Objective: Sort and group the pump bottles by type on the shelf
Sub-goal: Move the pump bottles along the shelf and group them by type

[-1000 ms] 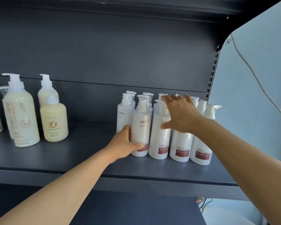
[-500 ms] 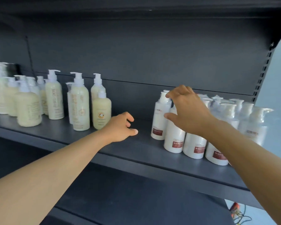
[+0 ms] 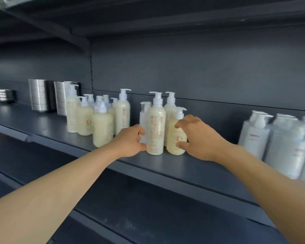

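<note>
On the dark shelf (image 3: 209, 175) a small cluster of pump bottles stands in the middle. At its front are a tall cream bottle (image 3: 156, 127) and a short cream bottle (image 3: 174, 140), with a second tall cream bottle (image 3: 169, 110) and a small white bottle (image 3: 144, 113) behind them. My left hand (image 3: 130, 140) wraps the tall front bottle's left side, thumb low on it. My right hand (image 3: 200, 138) holds the short bottle from the right, index finger at its shoulder and thumb near its base.
A larger group of cream pump bottles (image 3: 99, 118) stands to the left. Beyond it are stacked steel cups (image 3: 38, 94) and steel bowls (image 3: 4, 95). White wrapped pump bottles (image 3: 275, 143) crowd the right end. A lower shelf (image 3: 148, 217) lies beneath.
Both hands left the white bottles and moved left to the middle cream cluster. The view swung left with them. The left hand now wraps the tall bottle, the right the short one.
</note>
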Tool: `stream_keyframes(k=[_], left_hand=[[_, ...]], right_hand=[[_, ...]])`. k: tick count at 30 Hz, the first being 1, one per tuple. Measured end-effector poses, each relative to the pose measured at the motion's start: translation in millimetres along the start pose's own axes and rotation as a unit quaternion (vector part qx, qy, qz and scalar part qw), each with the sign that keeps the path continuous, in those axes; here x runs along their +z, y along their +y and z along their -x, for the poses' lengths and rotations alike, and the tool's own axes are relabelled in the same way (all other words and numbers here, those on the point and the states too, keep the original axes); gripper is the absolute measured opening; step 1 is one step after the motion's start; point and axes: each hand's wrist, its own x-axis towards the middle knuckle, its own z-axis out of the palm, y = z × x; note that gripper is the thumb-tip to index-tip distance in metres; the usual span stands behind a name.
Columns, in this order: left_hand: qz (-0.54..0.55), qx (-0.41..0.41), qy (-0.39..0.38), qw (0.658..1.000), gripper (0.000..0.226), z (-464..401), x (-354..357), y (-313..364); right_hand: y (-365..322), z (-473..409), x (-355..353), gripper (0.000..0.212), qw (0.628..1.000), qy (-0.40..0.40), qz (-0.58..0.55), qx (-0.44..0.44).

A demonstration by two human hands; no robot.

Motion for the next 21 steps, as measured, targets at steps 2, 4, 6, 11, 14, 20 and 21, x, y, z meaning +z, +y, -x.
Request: stream_keyframes(k=[2, 4, 6, 11, 14, 20, 21], left_hand=[[-0.008, 0.012, -0.001, 1.000, 0.050, -4, -20, -23], [-0.017, 0.022, 0.000, 1.000, 0.049, -10, -39, -44], [-0.031, 0.034, 0.006, 0.999, 0.047, -16, -57, -62], [-0.044, 0.085, 0.035, 0.995, 0.042, -33, -94, -86], [-0.048, 0.121, 0.066, 0.989, 0.038, -48, -111, -94], [-0.062, 0.153, 0.112, 0.980, 0.033, -75, -134, -104], [-0.062, 0.153, 0.120, 0.979, 0.031, -79, -137, -106]], right_hand=[[-25, -18, 6, 0.049, 1.000, -0.006, -0.009, 0.011], [-48, -35, 12, 0.052, 1.000, -0.008, -0.012, 0.016], [-67, -52, 16, 0.052, 1.000, -0.006, -0.007, 0.024], [-95, -89, 24, 0.051, 0.999, -0.006, 0.000, 0.041], [-102, -114, 26, 0.050, 0.999, -0.004, 0.008, 0.046], [-92, -163, 24, 0.044, 0.996, 0.003, 0.065, 0.053], [-90, -171, 25, 0.044, 0.996, 0.000, 0.079, 0.052]])
